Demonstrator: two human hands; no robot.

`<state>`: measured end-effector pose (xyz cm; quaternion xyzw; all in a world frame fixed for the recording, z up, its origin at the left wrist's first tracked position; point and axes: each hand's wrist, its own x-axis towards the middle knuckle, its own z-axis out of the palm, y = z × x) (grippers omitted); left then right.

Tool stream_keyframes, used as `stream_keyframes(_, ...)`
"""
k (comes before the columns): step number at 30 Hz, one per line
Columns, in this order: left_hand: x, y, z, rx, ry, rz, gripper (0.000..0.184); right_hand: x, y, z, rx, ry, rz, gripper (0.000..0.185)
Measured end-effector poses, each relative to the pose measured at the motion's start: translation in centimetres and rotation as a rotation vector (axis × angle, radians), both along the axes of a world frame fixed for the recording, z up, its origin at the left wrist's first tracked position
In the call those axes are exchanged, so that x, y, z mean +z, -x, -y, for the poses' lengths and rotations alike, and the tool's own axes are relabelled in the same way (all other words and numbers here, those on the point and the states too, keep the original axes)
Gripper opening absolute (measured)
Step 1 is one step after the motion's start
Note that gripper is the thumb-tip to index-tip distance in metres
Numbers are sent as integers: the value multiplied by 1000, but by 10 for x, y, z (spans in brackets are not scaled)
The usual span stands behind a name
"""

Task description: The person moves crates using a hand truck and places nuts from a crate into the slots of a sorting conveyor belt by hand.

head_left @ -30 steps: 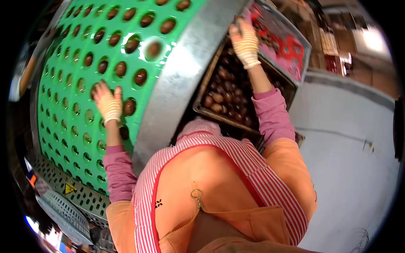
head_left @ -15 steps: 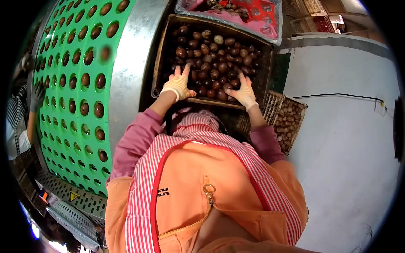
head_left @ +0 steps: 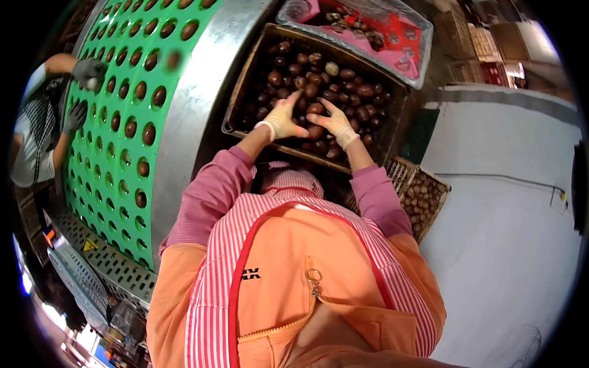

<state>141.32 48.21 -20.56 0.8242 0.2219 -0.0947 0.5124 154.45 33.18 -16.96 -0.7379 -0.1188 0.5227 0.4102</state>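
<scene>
Dark brown round items (head_left: 330, 96) are lying loosely heaped in a crate (head_left: 246, 75) at the upper middle of the frame. Among them, the left hand (head_left: 281, 121) and right hand (head_left: 339, 126) are resting, pale-gloved, fingers and thumbs standing apart around a few items; neither is visibly clamping on one. With glossy, rounded surfaces and so loose a heap, items could be slipping between parted fingers or knocking together. The forearms are crossing the near rim, where cuffs could be snagging. Leftward, a sloping metal edge (head_left: 202, 92) is bordering the green cupped sheet (head_left: 134, 175); anything dropped there could be rolling into the dark gap beside the crate.
</scene>
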Motion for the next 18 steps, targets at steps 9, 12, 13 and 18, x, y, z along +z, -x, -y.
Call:
stream_keyframes(9,-7,-23,22,-32,143,29,126,-40,3,-2,-376,-346,-259,49)
stream_keyframes(12,6,-25,18,33,303,91,126,-47,-6,-8,-563,-309,-345,55)
stream_keyframes(13,18,-24,12,48,335,113,125,-42,-10,-15,-581,-310,-349,57)
stream_keyframes(18,69,13,-42,131,250,402,120,42,26,-88,-375,-547,-101,52)
